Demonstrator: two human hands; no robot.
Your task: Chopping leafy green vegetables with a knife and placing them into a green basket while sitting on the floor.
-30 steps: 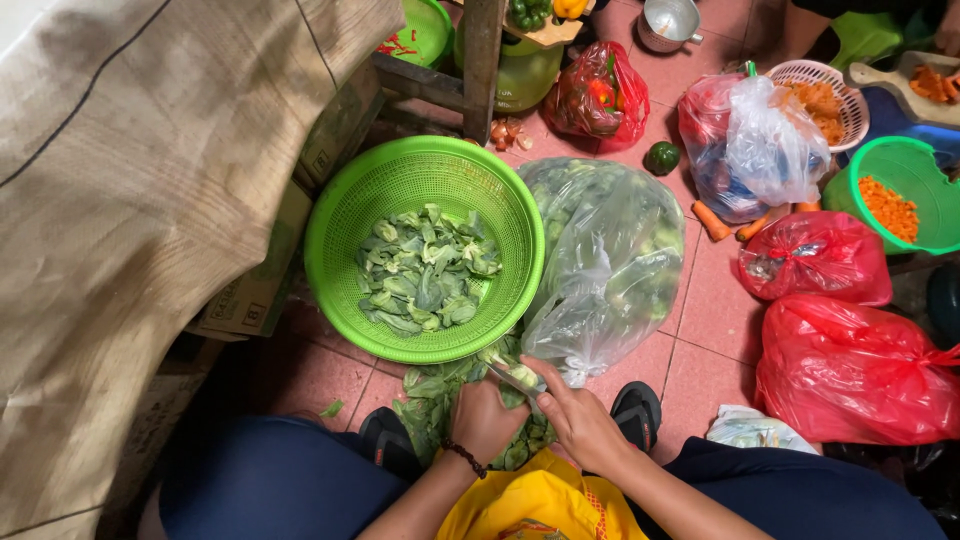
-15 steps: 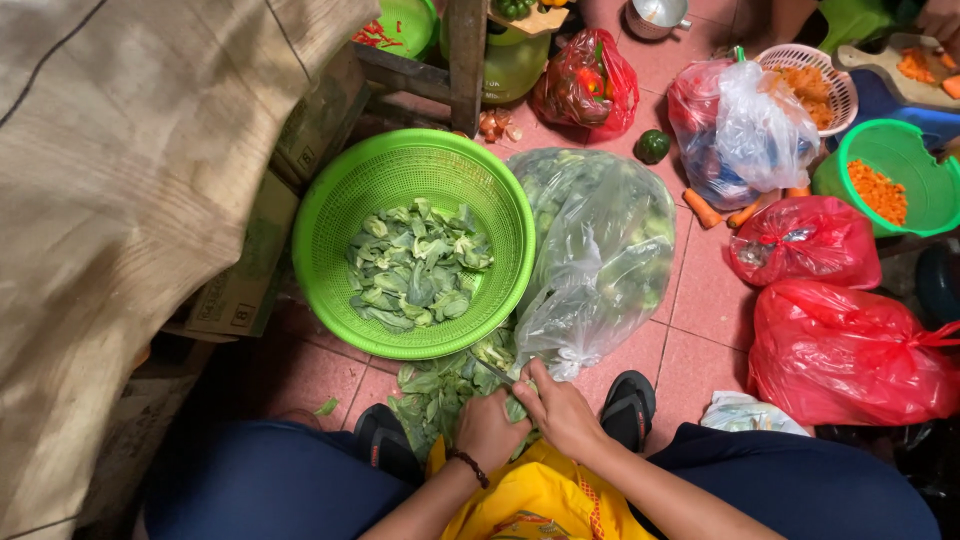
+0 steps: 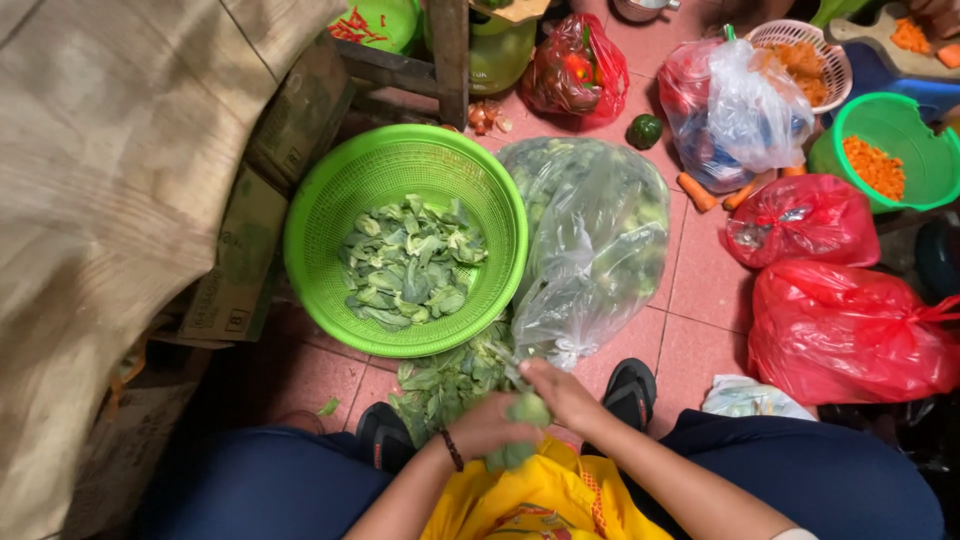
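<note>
Both hands, left (image 3: 487,428) and right (image 3: 562,392), were clamped on a green stalk (image 3: 522,425) at six o'clock. The basket (image 3: 330,200) at eleven held some trimmed leaves (image 3: 410,262); a pile (image 3: 450,380) and bag (image 3: 590,240) seemingly remained.

Leafy green vegetable head (image 3: 524,425): pale stem, green leaves, clasped upright between both hands, above the yellow lap cloth (image 3: 545,500).

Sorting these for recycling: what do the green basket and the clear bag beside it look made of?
The green basket looks like moulded plastic: uniform bright colour, fine perforated mesh wall, slight sheen. The clear bag seems thin plastic film: see-through, crinkled, glossy highlights, greens showing inside.
</note>
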